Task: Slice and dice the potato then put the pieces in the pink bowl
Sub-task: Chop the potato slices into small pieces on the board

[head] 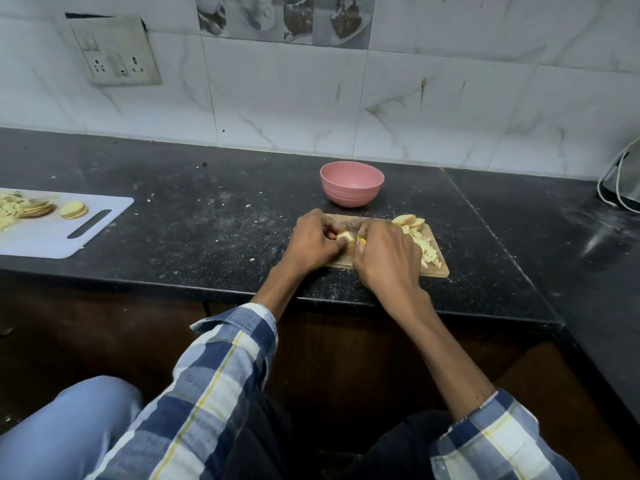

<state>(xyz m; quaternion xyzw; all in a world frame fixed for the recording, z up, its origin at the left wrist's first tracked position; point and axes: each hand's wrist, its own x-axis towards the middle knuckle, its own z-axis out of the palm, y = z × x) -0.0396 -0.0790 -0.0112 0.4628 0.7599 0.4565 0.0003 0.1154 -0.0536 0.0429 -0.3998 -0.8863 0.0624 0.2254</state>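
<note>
On a small wooden cutting board (441, 269) my left hand (313, 242) holds a stack of potato slices (347, 239) with curled fingers. My right hand (388, 258) grips a knife whose yellow handle (362, 240) barely shows between the hands; the blade is hidden. Diced potato pieces (426, 249) lie on the board's right side, with a few round slices (408, 221) at its far right corner. The pink bowl (352, 183) stands just behind the board and looks empty.
A white plastic cutting board (52, 233) with more potato slices (73, 209) and bits lies at the left on the black stone counter (207, 220). A metal object with a cord (621, 183) sits at the far right. A tiled wall with a socket plate (116, 51) rises behind.
</note>
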